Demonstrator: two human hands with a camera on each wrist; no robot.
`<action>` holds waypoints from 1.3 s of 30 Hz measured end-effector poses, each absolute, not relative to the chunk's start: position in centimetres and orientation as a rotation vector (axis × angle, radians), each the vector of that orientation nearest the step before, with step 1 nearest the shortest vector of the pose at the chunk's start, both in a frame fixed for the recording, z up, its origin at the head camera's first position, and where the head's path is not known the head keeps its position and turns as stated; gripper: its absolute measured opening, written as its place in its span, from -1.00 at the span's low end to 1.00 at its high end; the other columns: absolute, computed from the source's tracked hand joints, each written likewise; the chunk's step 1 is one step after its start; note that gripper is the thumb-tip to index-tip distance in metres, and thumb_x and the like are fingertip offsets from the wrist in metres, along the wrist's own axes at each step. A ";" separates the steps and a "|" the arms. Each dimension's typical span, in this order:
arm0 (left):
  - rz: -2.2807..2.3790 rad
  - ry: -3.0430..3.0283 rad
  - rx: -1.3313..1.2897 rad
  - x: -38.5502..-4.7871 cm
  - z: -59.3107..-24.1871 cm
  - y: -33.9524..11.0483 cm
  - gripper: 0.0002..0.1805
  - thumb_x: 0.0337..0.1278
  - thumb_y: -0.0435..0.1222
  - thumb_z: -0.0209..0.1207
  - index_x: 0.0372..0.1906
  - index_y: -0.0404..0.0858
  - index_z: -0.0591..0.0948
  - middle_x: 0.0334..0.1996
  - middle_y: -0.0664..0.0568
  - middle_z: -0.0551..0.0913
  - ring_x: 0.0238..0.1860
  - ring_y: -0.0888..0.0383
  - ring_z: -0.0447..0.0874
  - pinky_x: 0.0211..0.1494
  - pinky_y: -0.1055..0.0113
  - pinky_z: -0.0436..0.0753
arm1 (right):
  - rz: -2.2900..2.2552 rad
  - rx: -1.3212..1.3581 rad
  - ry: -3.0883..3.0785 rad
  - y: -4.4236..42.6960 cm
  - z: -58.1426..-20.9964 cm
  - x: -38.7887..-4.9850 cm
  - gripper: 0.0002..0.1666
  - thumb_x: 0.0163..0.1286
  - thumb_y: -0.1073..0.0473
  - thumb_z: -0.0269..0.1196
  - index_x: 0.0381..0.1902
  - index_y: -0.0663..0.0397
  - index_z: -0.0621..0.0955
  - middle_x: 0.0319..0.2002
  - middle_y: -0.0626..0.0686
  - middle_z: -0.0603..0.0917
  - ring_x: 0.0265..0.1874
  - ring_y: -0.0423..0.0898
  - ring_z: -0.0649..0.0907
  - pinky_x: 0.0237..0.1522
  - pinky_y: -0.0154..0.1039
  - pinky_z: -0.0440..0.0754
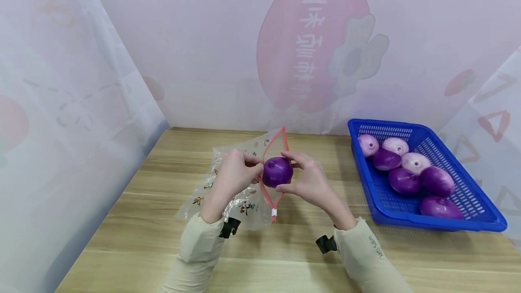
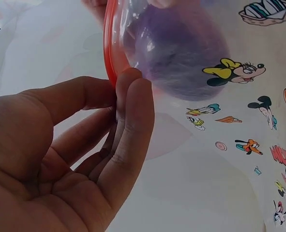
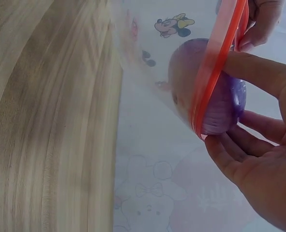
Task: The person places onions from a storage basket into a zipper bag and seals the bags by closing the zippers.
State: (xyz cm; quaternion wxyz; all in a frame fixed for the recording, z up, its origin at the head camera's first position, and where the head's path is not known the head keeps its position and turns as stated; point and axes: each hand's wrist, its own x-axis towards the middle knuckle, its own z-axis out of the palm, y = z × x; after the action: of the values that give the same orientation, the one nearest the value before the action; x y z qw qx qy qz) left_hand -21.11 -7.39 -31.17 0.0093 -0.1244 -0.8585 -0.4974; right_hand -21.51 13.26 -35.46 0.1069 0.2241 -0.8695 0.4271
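A purple onion (image 1: 278, 172) sits in the mouth of a clear zip bag (image 1: 244, 193) printed with cartoon figures. My right hand (image 1: 307, 177) holds the onion, thumb and fingers curled about it. In the right wrist view the onion (image 3: 225, 108) lies partly behind the bag's red zip edge (image 3: 213, 72). My left hand (image 1: 238, 171) pinches that rim on the left side; the left wrist view has its thumb and fingertips (image 2: 140, 96) meeting at the red strip (image 2: 110, 43). Through the film the onion (image 2: 176, 53) shows blurred.
To the right stands a blue plastic basket (image 1: 390, 214) with several purple and paler onions (image 1: 437, 181) in it. A white slider (image 1: 274, 212) sits at the near end of the zip. The wooden table (image 1: 134, 220) meets a printed white sheet (image 1: 228, 80) behind.
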 end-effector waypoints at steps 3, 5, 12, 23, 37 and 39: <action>-1.551 -2.682 -0.383 -21.1 -31.2 -7.4 -0.85 0.15 -0.45 0.21 -0.31 -0.34 0.78 -0.54 0.00 0.71 -0.52 0.01 0.72 -0.48 0.35 0.68 | 1.330 0.671 -2.542 13.3 -35.5 -21.6 -0.02 -0.17 0.28 0.64 0.28 0.16 0.50 0.18 0.13 0.56 0.06 0.06 0.62 0.07 -0.07 0.59; -1.547 -2.683 -0.374 -21.2 -31.2 -7.5 -0.85 0.15 -0.45 0.21 -0.30 -0.34 0.78 -0.54 0.00 0.71 -0.54 0.05 0.71 -0.48 0.34 0.69 | 1.414 0.666 -2.525 13.4 -35.6 -21.6 -0.04 -0.15 0.31 0.63 0.28 0.15 0.50 0.18 0.13 0.56 0.09 0.07 0.60 0.08 -0.08 0.58; -1.579 -2.648 -0.324 -21.0 -31.2 -7.7 -0.87 0.15 -0.46 0.24 -0.27 -0.39 0.77 -0.52 -0.02 0.71 -0.53 -0.01 0.73 -0.50 0.33 0.69 | 1.644 0.576 -2.489 13.8 -35.6 -21.5 -0.14 -0.06 0.30 0.60 0.25 0.10 0.53 0.18 0.10 0.57 0.13 0.12 0.59 0.08 -0.14 0.59; -1.609 -2.383 -0.345 -21.4 -30.5 -8.6 -0.88 0.13 -0.50 0.22 -0.31 -0.42 0.76 -0.49 -0.11 0.72 -0.58 0.07 0.69 -0.48 0.28 0.70 | 1.826 0.583 -2.132 14.5 -35.1 -21.7 -0.40 0.05 0.48 0.48 0.09 0.44 0.56 0.06 0.27 0.61 0.06 0.16 0.59 0.15 -0.02 0.53; -1.448 -2.476 -0.295 -21.6 -30.9 -8.5 -0.86 0.11 -0.41 0.23 -0.32 -0.29 0.79 -0.61 0.06 0.68 -0.62 0.15 0.63 -0.57 0.38 0.58 | 1.908 0.333 -2.157 17.2 -34.3 -20.0 -0.44 0.18 0.20 0.48 0.10 0.32 0.60 0.03 0.14 0.65 0.00 0.05 0.66 -0.01 -0.23 0.63; -1.481 -2.493 -0.314 -21.9 -30.9 -8.2 -0.85 0.10 -0.43 0.21 -0.32 -0.31 0.79 -0.61 0.04 0.68 -0.61 0.16 0.62 -0.56 0.38 0.59 | 1.894 0.304 -2.176 17.8 -34.0 -19.9 -0.44 0.20 0.17 0.47 0.11 0.31 0.59 0.03 0.13 0.65 0.00 0.04 0.66 -0.03 -0.25 0.64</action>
State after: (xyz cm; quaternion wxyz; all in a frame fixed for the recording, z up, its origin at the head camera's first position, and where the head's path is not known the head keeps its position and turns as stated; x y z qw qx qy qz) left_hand -21.85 -8.23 -30.89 0.1123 -0.1070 -0.8493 -0.5046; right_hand -19.86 17.77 -34.04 0.1204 0.1040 -0.7447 0.6482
